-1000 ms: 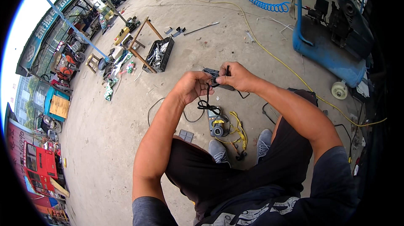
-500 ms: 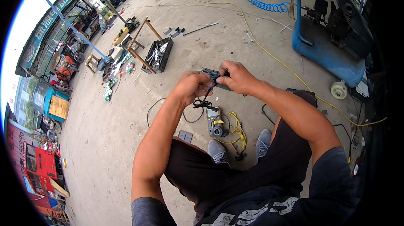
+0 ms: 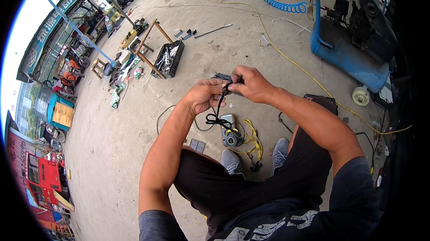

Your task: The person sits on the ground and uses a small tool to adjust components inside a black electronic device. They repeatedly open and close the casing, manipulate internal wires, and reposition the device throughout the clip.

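Out in front of me, both hands are closed together on a small dark box-like part (image 3: pixel 222 76), whose kind I cannot make out. My left hand (image 3: pixel 204 96) pinches at its near side, where a black cable (image 3: pixel 221 103) comes out below the fingers. The cable hangs down in a bundled loop. From the right, my right hand (image 3: pixel 254 85) grips with thumb and bent fingers, hiding part of the piece. Under the hanging bundle, a grey handheld meter (image 3: pixel 231 138) lies on the ground, partly covered by it. Yellow leads (image 3: pixel 255 138) lie beside the meter.
My shoes (image 3: pixel 233 162) are just behind the meter, with a dark square tile-like piece (image 3: pixel 197 145) to the left. Farther off stand a black crate of tools (image 3: pixel 169 59) and a wooden frame (image 3: pixel 145 48). A blue compressor tank (image 3: pixel 349 55) stands right, beyond a yellow hose (image 3: pixel 293 61).
The hanging cable bundle has swung lower and now overlaps the meter more. My fingers have shifted slightly on the dark part, which has turned a little.
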The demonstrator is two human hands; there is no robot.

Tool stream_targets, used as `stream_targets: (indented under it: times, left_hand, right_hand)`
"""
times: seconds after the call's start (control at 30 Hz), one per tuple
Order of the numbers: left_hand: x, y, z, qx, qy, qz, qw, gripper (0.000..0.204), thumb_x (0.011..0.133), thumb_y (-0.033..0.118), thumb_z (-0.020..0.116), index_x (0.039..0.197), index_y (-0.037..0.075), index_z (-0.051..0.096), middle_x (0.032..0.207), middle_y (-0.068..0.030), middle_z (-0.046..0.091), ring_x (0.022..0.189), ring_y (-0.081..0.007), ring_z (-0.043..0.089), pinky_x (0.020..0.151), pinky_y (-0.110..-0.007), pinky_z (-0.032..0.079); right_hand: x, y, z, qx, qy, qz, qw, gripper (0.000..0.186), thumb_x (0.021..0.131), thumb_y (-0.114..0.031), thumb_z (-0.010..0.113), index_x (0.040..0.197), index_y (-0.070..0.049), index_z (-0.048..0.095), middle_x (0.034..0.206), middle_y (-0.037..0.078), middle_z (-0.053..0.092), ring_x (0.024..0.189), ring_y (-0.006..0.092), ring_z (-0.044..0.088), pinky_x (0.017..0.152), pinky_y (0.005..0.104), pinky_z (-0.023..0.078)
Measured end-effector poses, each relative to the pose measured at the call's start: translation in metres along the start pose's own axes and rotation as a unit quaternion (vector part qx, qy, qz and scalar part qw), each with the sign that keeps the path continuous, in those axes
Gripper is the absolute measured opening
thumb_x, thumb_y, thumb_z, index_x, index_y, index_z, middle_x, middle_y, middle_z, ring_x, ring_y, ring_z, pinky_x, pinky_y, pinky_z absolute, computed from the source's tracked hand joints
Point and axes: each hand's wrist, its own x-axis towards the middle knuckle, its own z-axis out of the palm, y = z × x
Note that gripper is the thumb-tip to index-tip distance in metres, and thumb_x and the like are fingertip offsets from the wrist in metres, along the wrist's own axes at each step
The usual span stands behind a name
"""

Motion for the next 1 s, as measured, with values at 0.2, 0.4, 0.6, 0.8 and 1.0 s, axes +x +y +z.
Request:
stream_targets:
  times: [0.2,0.4,0.6,0.8,1.0]
  left_hand:
    - [0.002,-0.001,-0.008,-0.001,-0.015,-0.002,1.000,0.019,0.095,0.005,0.054,0.109,-0.006,0.061,0.092,-0.0113,0.067,0.066,-0.0169,0.068,0.057,-0.032,0.061]
    - [0.002,-0.003,-0.006,0.023,-0.010,0.025,0.999,0.012,0.094,0.007,0.056,0.098,-0.003,0.061,0.082,-0.0072,0.063,0.058,-0.0143,0.063,0.053,-0.031,0.060]
    - [0.002,-0.002,0.002,0.082,0.022,0.058,0.995,0.010,0.095,0.008,0.057,0.095,-0.001,0.061,0.076,-0.0044,0.059,0.054,-0.0122,0.059,0.046,-0.027,0.055]
    - [0.001,-0.002,0.006,0.167,0.051,0.084,0.981,0.011,0.095,0.011,0.059,0.096,0.000,0.061,0.076,-0.0035,0.060,0.054,-0.0105,0.057,0.044,-0.026,0.052]
    - [-0.001,-0.001,0.016,0.273,0.100,0.154,0.944,0.010,0.093,0.007,0.061,0.091,-0.003,0.062,0.074,-0.0045,0.060,0.050,-0.0103,0.055,0.042,-0.026,0.049]
  right_hand:
    - [-0.001,-0.001,-0.001,-0.021,-0.010,-0.028,0.999,0.028,0.077,-0.012,0.077,0.085,-0.001,0.052,0.078,0.014,0.059,0.070,0.0276,0.056,0.064,0.0388,0.045]
    - [-0.001,0.000,0.000,-0.020,-0.015,-0.037,0.999,0.029,0.077,-0.013,0.078,0.086,-0.002,0.053,0.076,0.011,0.059,0.069,0.0232,0.054,0.064,0.0365,0.045]
    - [-0.002,-0.004,-0.003,0.006,-0.034,-0.003,0.999,0.029,0.077,-0.013,0.078,0.084,-0.001,0.052,0.076,0.015,0.060,0.069,0.0277,0.057,0.064,0.0388,0.046]
    - [-0.002,-0.008,-0.006,0.003,-0.060,0.021,0.998,0.028,0.076,-0.010,0.077,0.087,-0.001,0.054,0.077,0.014,0.061,0.069,0.0245,0.058,0.065,0.0377,0.047]
    - [0.000,0.003,-0.009,0.061,-0.100,0.111,0.987,0.025,0.076,-0.004,0.074,0.092,0.000,0.056,0.081,0.010,0.065,0.074,0.0187,0.062,0.070,0.0340,0.051]
